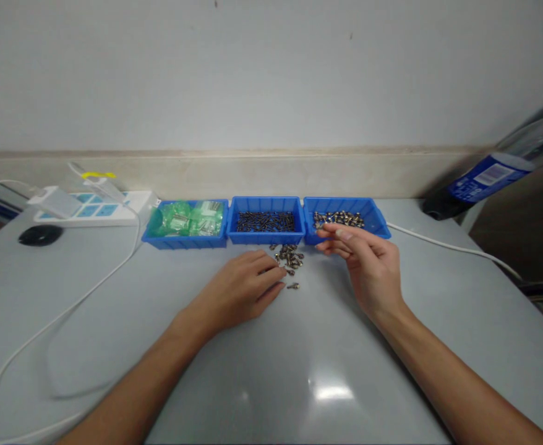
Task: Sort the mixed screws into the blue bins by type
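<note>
My left hand [248, 285] rests on the table beside a small pile of metal screws [290, 256]. Its thumb and index finger are apart at the pile's left edge, with nothing visible between them. One loose screw [293, 286] lies just off the thumb tip. My right hand [368, 262] is raised in front of the right blue bin [378, 224], thumb pressed towards the fingers; whatever they may hold is too small to make out. Shiny screws [341, 218] lie in that bin, partly hidden by the fingers. Dark screws [265, 221] cover the floor of the middle blue bin [266, 238].
Green-and-clear packets [192, 218] fill the left blue bin [185, 243]. Further left are a white power strip [136, 207] with plugs, a black oval object [40, 235] and a looping white cable [74, 304]. A dark drink bottle [473, 182] leans at the right, near another cable [457, 249].
</note>
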### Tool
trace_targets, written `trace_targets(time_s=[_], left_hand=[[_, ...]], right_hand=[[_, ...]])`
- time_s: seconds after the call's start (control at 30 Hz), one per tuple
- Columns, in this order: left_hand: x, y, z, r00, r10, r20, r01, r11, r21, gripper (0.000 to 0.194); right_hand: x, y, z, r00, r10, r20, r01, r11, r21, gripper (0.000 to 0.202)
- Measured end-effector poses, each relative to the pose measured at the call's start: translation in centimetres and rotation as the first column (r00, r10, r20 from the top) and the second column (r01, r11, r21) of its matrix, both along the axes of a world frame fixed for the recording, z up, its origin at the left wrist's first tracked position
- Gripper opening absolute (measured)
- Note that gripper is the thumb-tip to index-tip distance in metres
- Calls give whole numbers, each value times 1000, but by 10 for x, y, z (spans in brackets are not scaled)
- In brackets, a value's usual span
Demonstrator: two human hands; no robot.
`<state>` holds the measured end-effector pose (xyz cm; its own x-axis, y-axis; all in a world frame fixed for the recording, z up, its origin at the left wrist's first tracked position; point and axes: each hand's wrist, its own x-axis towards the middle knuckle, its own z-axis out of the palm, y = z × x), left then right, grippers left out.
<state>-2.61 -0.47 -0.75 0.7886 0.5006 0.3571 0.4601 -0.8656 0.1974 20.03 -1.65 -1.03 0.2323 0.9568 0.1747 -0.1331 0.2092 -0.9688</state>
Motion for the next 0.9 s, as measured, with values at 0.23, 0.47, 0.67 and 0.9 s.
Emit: trace_targets(time_s=[0.23,0.47,0.67,0.9], left_hand=[[-2,0,-1,992,-3,-123,12,997,74,24],[-4,0,1,988,16,-152,-8,999,53,28],[-5,2,1,981,36,-192,-27,998,50,23],[-6,2,1,979,41,-200,-33,998,45,20]], right_hand=[[0,0,5,989,-121,80,123,992,-11,25],[-7,-6,9,978,-44,204,35,998,51,20],[-10,-8,15,977,-7,212,-1,999,39,15],[-10,-8,17,970,-12,244,-5,998,70,13]])
